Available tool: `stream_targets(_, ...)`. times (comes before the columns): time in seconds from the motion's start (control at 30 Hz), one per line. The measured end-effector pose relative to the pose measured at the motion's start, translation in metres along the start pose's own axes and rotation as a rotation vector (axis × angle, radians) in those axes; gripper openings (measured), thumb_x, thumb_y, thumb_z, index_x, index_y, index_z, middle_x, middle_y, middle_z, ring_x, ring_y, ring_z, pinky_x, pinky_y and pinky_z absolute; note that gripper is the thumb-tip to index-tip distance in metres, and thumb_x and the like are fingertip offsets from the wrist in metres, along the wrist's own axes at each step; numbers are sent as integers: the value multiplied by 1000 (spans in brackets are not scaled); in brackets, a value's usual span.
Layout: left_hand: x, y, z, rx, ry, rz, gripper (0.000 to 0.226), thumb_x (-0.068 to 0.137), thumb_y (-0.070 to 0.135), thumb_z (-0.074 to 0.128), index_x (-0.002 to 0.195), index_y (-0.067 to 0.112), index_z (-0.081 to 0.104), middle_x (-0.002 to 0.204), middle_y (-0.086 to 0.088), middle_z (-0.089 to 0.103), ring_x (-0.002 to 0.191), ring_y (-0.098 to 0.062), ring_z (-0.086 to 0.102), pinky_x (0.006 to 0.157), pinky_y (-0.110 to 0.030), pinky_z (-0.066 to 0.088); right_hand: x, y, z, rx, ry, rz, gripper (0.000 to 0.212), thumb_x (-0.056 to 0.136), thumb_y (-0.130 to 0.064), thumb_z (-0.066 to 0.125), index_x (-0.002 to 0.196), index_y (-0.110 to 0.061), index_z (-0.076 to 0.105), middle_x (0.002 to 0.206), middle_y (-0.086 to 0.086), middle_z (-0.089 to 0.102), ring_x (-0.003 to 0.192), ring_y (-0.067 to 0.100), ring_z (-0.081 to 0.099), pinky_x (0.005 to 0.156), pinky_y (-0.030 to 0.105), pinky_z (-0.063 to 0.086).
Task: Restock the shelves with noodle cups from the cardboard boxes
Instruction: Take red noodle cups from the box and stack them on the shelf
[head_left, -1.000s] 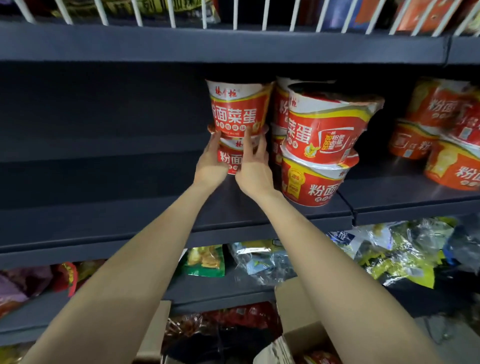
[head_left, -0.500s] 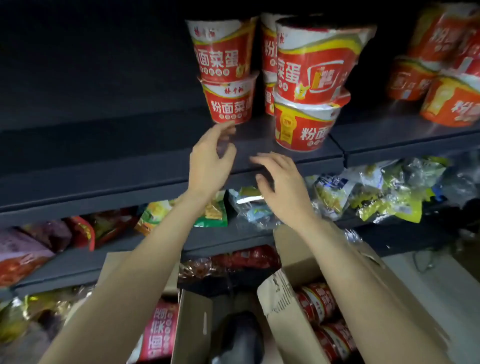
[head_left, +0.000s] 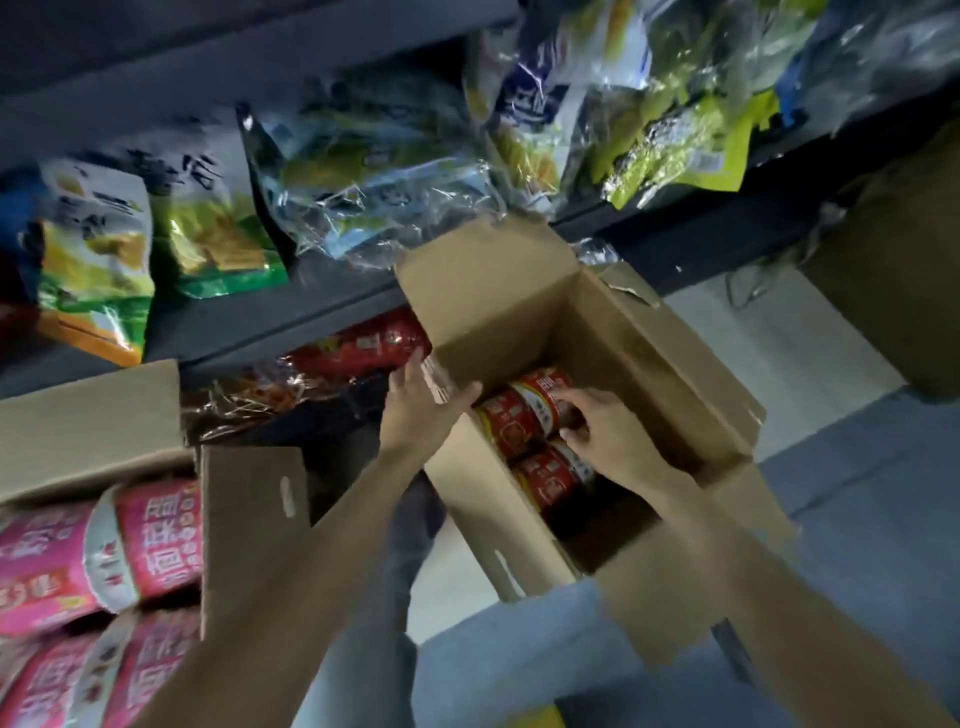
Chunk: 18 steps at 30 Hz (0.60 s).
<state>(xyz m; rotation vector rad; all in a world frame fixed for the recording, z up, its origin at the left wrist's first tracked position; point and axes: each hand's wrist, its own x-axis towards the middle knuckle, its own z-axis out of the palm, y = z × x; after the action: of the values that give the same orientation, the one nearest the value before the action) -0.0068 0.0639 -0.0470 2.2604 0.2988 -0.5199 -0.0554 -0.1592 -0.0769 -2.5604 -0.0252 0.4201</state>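
1. Noodle cups (head_left: 524, 415) are seen lying inside the cardboard box (head_left: 670, 364).
2. Right hand (head_left: 605, 428): fingers curled onto a cup, retrieval judged underway.
3. Left hand (head_left: 421, 408): flat, steadying the box wall.
4. Lifting out is needed next.

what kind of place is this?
Likely a shop aisle during restocking: dark metal shelves of shiny snack bags, and an open brown cardboard box of red noodle cups on the floor.
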Motion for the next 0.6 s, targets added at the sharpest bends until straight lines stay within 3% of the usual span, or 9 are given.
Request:
stream_targets(0.1,26,-6,32,15,24,-88,98,80,57,65,152,20,10,156,-11,15,140,-31,26,108,-43,32,42,34,39,-184,-155,49,62,88,-24,61,144,-21,35,146,11,38,135,32,34,112,41,30)
stream_targets(0.2,42,-24,46,-18,167,20,79,82,36,71,147,18,29,142,-6,37,124,-22,45,93,-31,41,88,59,74,-253,-270,28,71,89,-29,61,149,-25,22,153,11,26,142,35,21,117,46,21)
stream_targets(0.27,46,-36,46,-18,252,96,68,79,27,74,140,20,42,130,-1,51,109,-11,50,82,-21,38,117,72,94,-315,-315,-14,73,89,-30,61,150,-24,20,153,9,25,142,34,19,116,47,21)
stream_targets(0.4,59,-52,45,-34,291,181,67,68,36,70,131,21,53,118,11,55,107,-12,56,85,-27,46,169,95,129,-687,-445,-180,93,80,-36,68,152,-21,11,153,11,22,141,32,19,114,49,20)
stream_targets(0.5,64,-54,48,-76,295,203,69,63,44,63,128,23,54,115,15,54,105,-6,55,85,-18,44,192,113,146,-896,-563,-305,109,74,-51,72,152,-25,-1,157,13,7,143,36,10,114,53,20)
stream_targets(0.6,66,-59,52,-120,293,216,67,65,44,61,129,25,54,115,14,57,106,-1,55,86,-10,42,202,129,163,-919,-618,-299,115,74,-59,69,151,-26,-9,159,9,-9,146,34,-3,116,55,12)
